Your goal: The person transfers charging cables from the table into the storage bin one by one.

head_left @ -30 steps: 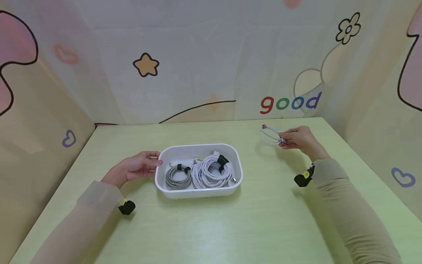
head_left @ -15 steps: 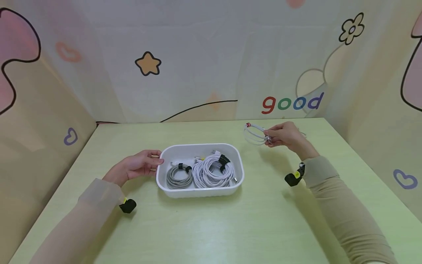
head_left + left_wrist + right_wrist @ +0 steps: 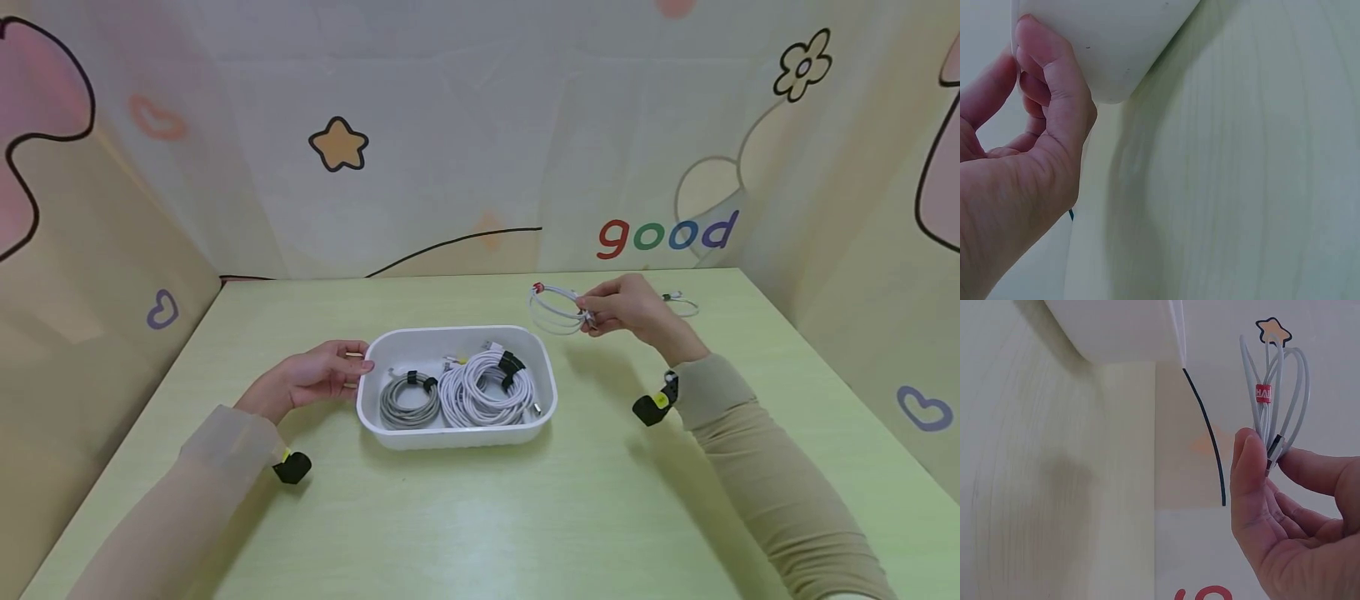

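A white plastic bin (image 3: pixel 457 440) stands mid-table, holding a grey coiled cable (image 3: pixel 408 408) and a larger white coiled cable (image 3: pixel 483 400), both with black straps. At its left end, my left hand (image 3: pixel 318 375) grips the rim, seen close up beside the bin wall (image 3: pixel 1110 44) in the left wrist view. My right hand (image 3: pixel 630 308) pinches a thin white coiled cable (image 3: pixel 555 308) above the table, up and right of the bin. A red tag (image 3: pixel 1263 394) wraps this coil in the right wrist view, and its connector ends lie between thumb and fingers.
Partly behind the right hand, another white cable (image 3: pixel 684 307) lies on the table's far right. A printed fabric backdrop (image 3: pixel 450 150) rises along the back edge, with side panels left and right. Each wrist wears a small black camera.
My right hand has moved left with the coiled cable, closer to the bin, uncovering the cable behind it. The left hand keeps its place on the rim.
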Tool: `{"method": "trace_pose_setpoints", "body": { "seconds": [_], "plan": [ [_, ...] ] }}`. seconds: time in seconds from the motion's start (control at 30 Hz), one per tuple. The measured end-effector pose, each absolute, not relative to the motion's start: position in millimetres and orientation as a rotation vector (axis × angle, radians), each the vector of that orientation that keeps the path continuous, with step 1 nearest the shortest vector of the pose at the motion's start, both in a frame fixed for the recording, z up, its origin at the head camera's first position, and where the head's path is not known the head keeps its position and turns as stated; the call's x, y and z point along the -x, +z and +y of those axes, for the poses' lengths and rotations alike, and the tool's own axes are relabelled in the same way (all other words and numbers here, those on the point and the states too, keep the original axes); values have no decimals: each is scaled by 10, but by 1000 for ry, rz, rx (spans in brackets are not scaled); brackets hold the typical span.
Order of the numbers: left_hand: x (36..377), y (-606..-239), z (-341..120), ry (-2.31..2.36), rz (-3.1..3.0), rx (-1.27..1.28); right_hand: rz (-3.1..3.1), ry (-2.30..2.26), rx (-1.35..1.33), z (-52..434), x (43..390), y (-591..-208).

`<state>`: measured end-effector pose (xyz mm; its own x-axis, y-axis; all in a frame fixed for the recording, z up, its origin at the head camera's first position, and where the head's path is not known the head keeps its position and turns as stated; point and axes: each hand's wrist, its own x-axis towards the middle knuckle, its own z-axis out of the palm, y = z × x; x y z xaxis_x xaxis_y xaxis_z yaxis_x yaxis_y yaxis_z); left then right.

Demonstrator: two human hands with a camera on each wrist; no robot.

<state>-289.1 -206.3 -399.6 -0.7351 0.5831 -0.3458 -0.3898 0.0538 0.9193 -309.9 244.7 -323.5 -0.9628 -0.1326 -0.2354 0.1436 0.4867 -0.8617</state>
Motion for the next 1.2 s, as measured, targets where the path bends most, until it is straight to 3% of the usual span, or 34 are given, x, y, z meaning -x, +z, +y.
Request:
{"method": "trace_pose_setpoints", "body": {
  "seconds": [1.2],
  "plan": [
    [2881, -4004, -2059, 1796, 1599, -200, 2349, -1422, 268, 1376, 2975, -3111]
  ]
}}
